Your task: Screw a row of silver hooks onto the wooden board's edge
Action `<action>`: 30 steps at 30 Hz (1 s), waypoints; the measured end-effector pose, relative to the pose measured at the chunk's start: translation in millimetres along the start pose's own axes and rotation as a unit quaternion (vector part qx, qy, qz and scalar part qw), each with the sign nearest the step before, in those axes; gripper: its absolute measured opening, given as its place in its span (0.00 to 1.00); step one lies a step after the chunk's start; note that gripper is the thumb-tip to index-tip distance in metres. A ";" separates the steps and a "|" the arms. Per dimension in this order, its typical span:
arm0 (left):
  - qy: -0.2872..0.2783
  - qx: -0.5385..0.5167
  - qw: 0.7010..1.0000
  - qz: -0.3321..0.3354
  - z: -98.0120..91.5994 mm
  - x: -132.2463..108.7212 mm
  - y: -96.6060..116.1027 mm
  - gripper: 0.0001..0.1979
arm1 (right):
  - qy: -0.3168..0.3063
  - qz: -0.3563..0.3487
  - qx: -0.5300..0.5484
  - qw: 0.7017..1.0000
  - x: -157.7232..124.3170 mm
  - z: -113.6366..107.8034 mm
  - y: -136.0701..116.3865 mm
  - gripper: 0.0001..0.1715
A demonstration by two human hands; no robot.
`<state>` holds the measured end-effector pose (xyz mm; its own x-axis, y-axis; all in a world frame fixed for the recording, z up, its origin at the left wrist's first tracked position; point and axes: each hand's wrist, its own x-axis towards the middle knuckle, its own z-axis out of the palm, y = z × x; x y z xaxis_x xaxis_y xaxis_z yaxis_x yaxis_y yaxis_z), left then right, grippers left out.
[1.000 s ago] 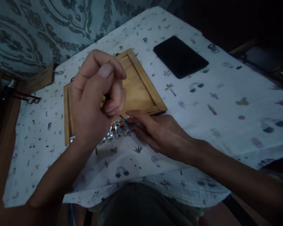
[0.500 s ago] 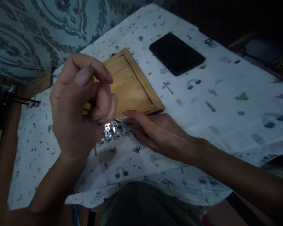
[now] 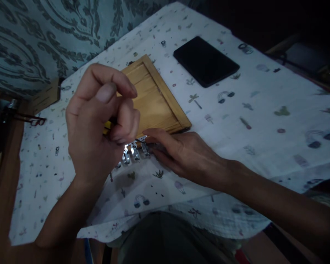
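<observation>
My left hand point(image 3: 99, 121) is closed around a screwdriver with a yellow and black handle point(image 3: 107, 127). Its thin dark shaft point(image 3: 139, 140) slants to the right, toward a metal hook rail point(image 3: 134, 147). The rail lies along the near edge of a framed wooden board point(image 3: 151, 99), with several shiny curved hooks hanging past that edge. At the rail's right end, my right hand point(image 3: 187, 154) grips it between bent fingers and thumb. My left hand covers the board's left part and some hooks. The shaft's tip and any screw there are too small to make out.
A black tablet-like slab point(image 3: 206, 61) lies on the patterned white tablecloth point(image 3: 253, 110) beyond the board. At the left edge are red-framed glasses point(image 3: 37, 121) and a piece of cardboard point(image 3: 48, 96). Patterned wallpaper point(image 3: 66, 29) rises behind the table.
My left hand has shifted slightly to the right, with the screwdriver still in it. My right hand stays at the end of the rail, and the board keeps its place.
</observation>
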<state>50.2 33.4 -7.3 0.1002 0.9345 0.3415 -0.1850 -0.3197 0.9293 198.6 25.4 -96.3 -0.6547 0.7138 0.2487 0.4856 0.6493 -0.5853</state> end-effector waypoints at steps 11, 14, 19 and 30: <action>0.042 0.034 0.998 0.022 5.2 -6.5 -1.1 0.17 | 0.007 -0.015 -0.007 1.000 -0.4 0.4 0.7 0.20; -0.004 0.014 1.000 0.025 5.5 -10.2 -0.4 0.17 | -0.002 -0.013 -0.001 1.000 0.2 -2.1 -0.9 0.20; -0.065 -0.018 0.997 0.033 1.1 -10.0 -0.1 0.15 | -0.005 -0.011 -0.003 1.000 0.6 -4.6 -2.4 0.19; 0.129 0.179 0.975 0.015 17.2 -10.3 3.7 0.11 | 0.003 -0.011 -0.011 1.000 -0.6 -2.0 -2.2 0.20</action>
<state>65.3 19.9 -4.9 -0.1583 0.9169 0.3663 0.1745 -0.3392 0.9244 199.1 24.1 -93.7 -0.6621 0.7007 0.2656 0.4838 0.6704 -0.5625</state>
